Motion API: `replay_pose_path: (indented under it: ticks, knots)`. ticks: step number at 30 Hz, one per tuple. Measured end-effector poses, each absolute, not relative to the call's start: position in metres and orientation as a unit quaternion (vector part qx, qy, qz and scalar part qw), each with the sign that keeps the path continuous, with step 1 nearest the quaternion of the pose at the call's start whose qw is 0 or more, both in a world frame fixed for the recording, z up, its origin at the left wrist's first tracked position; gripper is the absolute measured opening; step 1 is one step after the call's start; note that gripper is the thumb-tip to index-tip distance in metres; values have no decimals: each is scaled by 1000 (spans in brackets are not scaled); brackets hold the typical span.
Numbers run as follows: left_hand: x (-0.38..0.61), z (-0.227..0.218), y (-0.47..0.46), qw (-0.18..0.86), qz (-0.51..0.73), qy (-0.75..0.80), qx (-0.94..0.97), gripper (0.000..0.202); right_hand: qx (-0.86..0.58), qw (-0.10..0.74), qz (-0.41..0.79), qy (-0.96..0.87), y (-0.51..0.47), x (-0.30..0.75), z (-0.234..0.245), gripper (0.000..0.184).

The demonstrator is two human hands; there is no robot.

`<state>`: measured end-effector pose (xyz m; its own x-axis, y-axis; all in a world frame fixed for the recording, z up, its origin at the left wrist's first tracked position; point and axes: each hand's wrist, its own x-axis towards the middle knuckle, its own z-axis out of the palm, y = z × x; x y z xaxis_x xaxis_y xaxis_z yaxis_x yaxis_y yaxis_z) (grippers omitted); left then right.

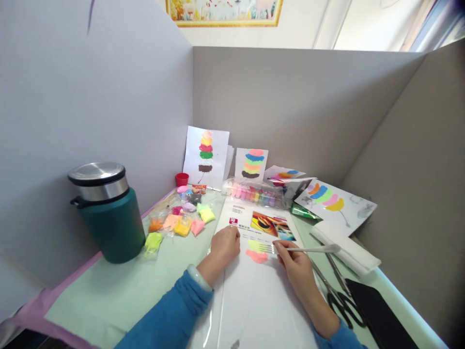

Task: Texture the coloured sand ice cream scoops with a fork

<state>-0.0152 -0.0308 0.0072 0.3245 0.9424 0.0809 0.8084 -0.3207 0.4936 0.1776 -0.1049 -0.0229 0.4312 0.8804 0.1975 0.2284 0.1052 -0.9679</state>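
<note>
My right hand [296, 264] pinches a silver fork [312, 249] near its tined end, with the handle pointing right. The tines lie over a yellow-green patch of clay [253, 245], which sits just above a coral-pink patch [256, 256] on a white sheet [254, 300]. To the left, my left hand [224, 246] rests closed on the sheet. Its fingertips are turned away, so anything in them is hidden. Beyond the patches, a printed label with a colourful picture [274, 226] shows on the white pack.
Several bagged clay lumps [182, 226] lie left of the sheet, near a green flask [112, 213]. Clay pictures [218, 169] lean at the back, behind a clear packet [254, 193]. Scissors [339, 295], a white roll [347, 248] and a black phone-like slab [381, 315] lie right.
</note>
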Motion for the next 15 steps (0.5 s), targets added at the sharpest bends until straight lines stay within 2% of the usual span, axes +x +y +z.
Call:
replay_pose_path:
  ticks: [15]
  knots:
    - [-16,3,-29,149,186,537,809,22,-577,613,283,-460,-104,172,-22,49]
